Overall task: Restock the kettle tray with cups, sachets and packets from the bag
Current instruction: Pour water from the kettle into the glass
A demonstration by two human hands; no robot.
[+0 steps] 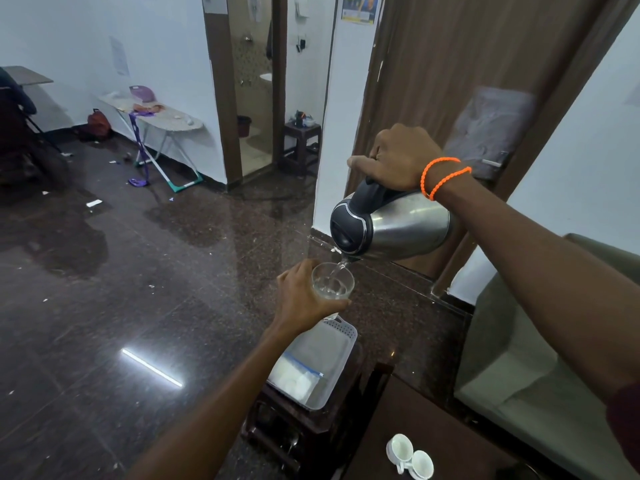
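Dark polished stone floor (pixel 138 271) fills the room, scattered with small white scraps and reflecting a strip of light. My right hand (pixel 398 157), wrist ringed by an orange bracelet (pixel 445 176), has its fingers wrapped round the black handle of a steel kettle (pixel 391 226), which is tipped spout-down. Water runs from the spout into a clear glass (pixel 333 281), which my left hand (pixel 304 299) grips from the side with thumb and fingers curled round it. Directly beneath the glass lies a white plastic tray (pixel 341 362) resting on a dark wooden stool (pixel 308 431); inside the tray is a clear zip bag (pixel 298 375) holding white items that I cannot identify. My left forearm crosses in front of the tray's near left corner. At lower right, two white cups (pixel 410 457) lie side by side, touching, on a dark brown table (pixel 433 427). A grey-green armchair (pixel 519 358) stands to the right, partly hidden by my right forearm. Against the far wall stands an ironing board (pixel 162 119) with a purple object on it; an open doorway (pixel 252 84) beside it shows a tiled bathroom, and a small stool (pixel 301 143) carrying small items stands next to that.
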